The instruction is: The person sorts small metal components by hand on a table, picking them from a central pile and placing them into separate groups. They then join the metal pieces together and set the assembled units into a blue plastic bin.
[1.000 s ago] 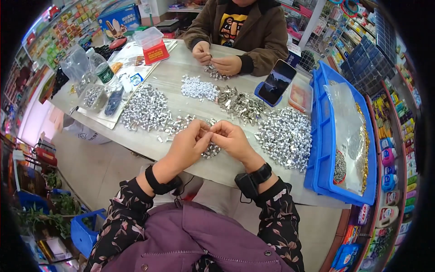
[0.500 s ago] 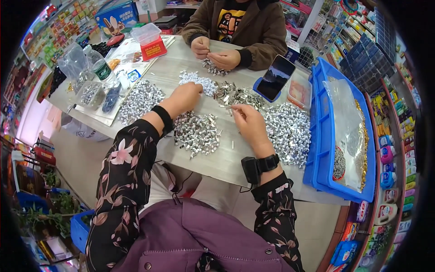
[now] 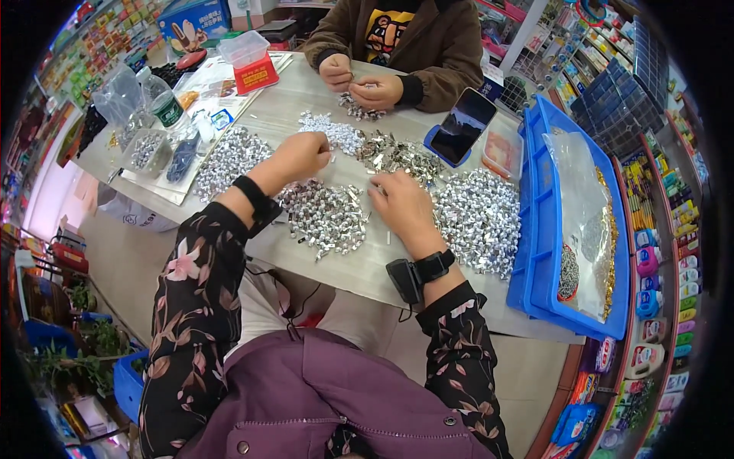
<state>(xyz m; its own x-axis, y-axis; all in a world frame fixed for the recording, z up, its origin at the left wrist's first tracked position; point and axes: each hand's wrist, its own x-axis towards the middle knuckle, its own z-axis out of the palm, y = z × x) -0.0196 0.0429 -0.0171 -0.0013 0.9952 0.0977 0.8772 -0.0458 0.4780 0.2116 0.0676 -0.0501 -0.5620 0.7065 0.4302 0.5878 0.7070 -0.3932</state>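
My left hand is closed, its fingertips pinched beside a pile of small white pieces. Whatever it pinches is too small to make out. My right hand has bent fingers at the near edge of a pile of flat metal pieces. Its fingertips are drawn together, and what lies between them cannot be seen. Between my wrists, toward me, spreads a heap of small silvery metal parts. Another silvery heap lies right of my right hand, and a third heap lies left of my left wrist.
Across the table, a person's hands work over a small pile. A propped phone, a plastic box and a blue crate stand at right. At left are a bottle, a clear tub and a red box.
My right hand has shifted left, toward the edge of the flat metal pile. My left hand has drawn slightly left and toward me, away from the white pieces.
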